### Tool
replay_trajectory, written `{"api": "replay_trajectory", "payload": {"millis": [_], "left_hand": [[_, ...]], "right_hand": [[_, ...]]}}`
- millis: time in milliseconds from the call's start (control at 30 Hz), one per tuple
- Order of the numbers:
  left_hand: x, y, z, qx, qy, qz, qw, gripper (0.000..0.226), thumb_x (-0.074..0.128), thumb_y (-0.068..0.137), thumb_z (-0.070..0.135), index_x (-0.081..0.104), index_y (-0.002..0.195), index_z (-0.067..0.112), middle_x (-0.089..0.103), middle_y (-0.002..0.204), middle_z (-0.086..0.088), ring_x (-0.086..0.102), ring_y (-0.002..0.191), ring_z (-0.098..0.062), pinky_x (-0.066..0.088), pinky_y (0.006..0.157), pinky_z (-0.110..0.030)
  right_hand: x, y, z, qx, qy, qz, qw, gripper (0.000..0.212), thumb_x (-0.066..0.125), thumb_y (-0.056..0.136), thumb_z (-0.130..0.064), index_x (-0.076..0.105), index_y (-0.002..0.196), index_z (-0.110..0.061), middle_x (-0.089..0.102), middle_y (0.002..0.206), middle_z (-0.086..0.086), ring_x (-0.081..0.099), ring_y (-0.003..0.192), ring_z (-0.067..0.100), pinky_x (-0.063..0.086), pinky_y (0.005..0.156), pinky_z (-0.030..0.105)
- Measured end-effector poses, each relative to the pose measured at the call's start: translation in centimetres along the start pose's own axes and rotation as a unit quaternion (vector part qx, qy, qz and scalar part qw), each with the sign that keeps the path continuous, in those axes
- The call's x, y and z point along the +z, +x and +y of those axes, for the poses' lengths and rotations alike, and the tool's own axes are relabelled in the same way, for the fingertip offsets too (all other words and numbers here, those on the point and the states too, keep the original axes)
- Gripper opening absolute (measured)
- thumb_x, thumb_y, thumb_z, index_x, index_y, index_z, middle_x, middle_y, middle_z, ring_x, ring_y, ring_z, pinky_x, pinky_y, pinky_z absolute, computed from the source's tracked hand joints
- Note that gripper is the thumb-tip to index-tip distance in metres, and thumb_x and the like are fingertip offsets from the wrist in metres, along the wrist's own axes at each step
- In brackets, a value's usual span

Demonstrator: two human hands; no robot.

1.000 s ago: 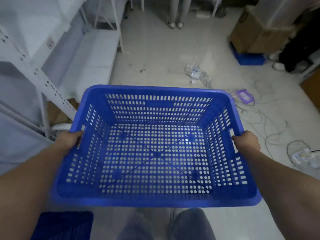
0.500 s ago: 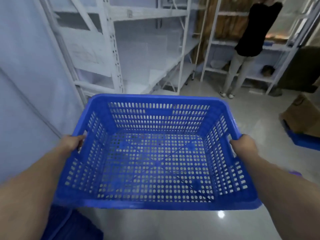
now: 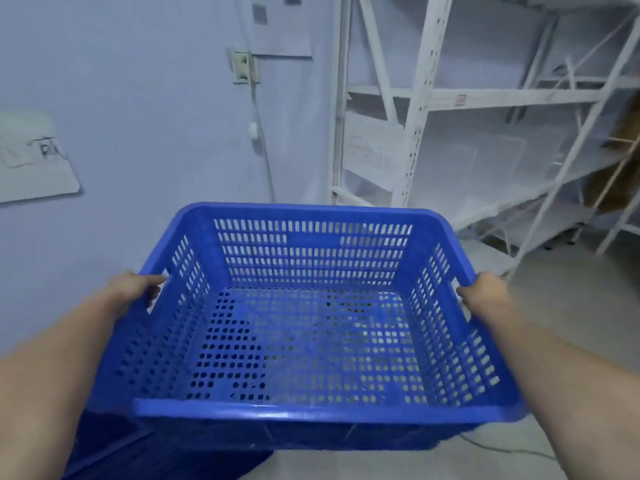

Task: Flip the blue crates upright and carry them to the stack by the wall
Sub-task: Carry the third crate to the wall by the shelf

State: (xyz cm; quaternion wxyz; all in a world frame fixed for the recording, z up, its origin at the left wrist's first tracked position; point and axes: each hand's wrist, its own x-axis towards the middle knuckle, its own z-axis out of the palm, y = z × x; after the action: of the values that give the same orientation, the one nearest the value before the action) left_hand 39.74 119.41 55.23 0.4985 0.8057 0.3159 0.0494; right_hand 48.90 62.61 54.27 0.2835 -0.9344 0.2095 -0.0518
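Holding the blue crate (image 3: 304, 327) upright at chest level, the left hand (image 3: 133, 289) at 9 o'clock and the right hand (image 3: 486, 292) at 3 gripped its side handles, I'd guess to keep it level. More blue plastic (image 3: 166, 455), maybe the stack, sat below at 7. Wall (image 3: 138, 116) and shelving (image 3: 415, 133) stood beyond at 12 to 2.

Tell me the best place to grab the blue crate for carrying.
Take the blue crate by the handle slots high in its two short end walls, coming in from outside. The left hand and right hand grip there now, opposite each other, and it rides upright and roughly level.
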Motion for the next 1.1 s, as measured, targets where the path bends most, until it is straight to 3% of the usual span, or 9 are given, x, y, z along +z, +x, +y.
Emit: {"api": "replay_trajectory", "payload": {"millis": [133,300,533,733,833,1000,1100], "left_hand": [[-8.6,2.2,-2.5,-0.026,0.02,0.032,0.999,0.037,0.06,0.092,0.016,0.051,0.059,0.001,0.049,0.06,-0.016,0.041,0.052,-0.026,0.038,0.056,-0.038],[-18.2,7.3,-6.6,-0.052,0.033,0.066,0.996,0.043,0.06,0.092,0.017,0.05,0.052,0.002,0.048,0.044,-0.013,0.041,0.049,-0.027,0.04,0.054,-0.035],[-27.0,13.5,-14.5,-0.136,0.0,0.118,0.984,0.042,0.059,0.091,0.012,0.048,0.051,0.003,0.044,0.036,-0.012,0.039,0.045,-0.026,0.039,0.051,-0.033],[-29.8,16.8,-20.6,-0.204,0.012,0.153,0.967,0.052,0.06,0.09,0.022,0.049,0.044,0.002,0.051,0.043,-0.017,0.046,0.045,-0.027,0.043,0.06,-0.035],[-29.6,17.7,-23.1,-0.232,0.017,0.169,0.958,0.052,0.061,0.089,0.025,0.05,0.043,0.003,0.054,0.05,-0.018,0.049,0.05,-0.028,0.044,0.063,-0.037],[-28.6,19.2,-25.2,-0.261,0.034,0.189,0.946,0.045,0.063,0.086,0.017,0.055,0.045,0.002,0.057,0.049,-0.015,0.053,0.054,-0.029,0.043,0.068,-0.036],[-27.4,20.1,-25.6,-0.276,0.057,0.192,0.94,0.043,0.062,0.086,0.021,0.058,0.048,0.003,0.06,0.055,-0.017,0.056,0.059,-0.03,0.04,0.066,-0.034]], "right_hand": [[5.6,-1.1,-9.1,-0.045,-0.035,-0.039,0.998,0.028,0.066,0.08,-0.029,0.066,0.095,-0.005,0.072,0.093,0.017,0.068,0.09,0.032,0.046,0.07,0.031],[13.8,-1.4,-20.8,-0.105,-0.043,-0.073,0.991,0.026,0.069,0.078,-0.024,0.068,0.092,-0.002,0.072,0.086,0.018,0.07,0.082,0.03,0.053,0.07,0.032],[23.5,-4.9,-34.6,-0.173,-0.088,-0.098,0.976,0.021,0.066,0.082,-0.024,0.062,0.091,-0.005,0.07,0.093,0.019,0.067,0.087,0.033,0.047,0.066,0.032],[30.6,-5.9,-41.3,-0.217,-0.143,-0.114,0.959,0.024,0.066,0.083,-0.025,0.06,0.094,-0.004,0.065,0.098,0.021,0.064,0.089,0.035,0.041,0.066,0.031],[33.7,-5.7,-43.0,-0.233,-0.167,-0.124,0.95,0.021,0.063,0.085,-0.026,0.059,0.093,-0.006,0.057,0.086,0.012,0.055,0.076,0.029,0.041,0.064,0.03],[38.7,-4.4,-44.7,-0.232,-0.176,-0.15,0.945,0.016,0.06,0.084,-0.026,0.053,0.085,-0.012,0.052,0.071,0.004,0.056,0.07,0.028,0.041,0.059,0.029],[41.1,-3.4,-44.8,-0.227,-0.195,-0.171,0.939,0.019,0.059,0.085,-0.029,0.051,0.088,-0.012,0.054,0.081,0.006,0.055,0.074,0.028,0.041,0.062,0.03]]}}
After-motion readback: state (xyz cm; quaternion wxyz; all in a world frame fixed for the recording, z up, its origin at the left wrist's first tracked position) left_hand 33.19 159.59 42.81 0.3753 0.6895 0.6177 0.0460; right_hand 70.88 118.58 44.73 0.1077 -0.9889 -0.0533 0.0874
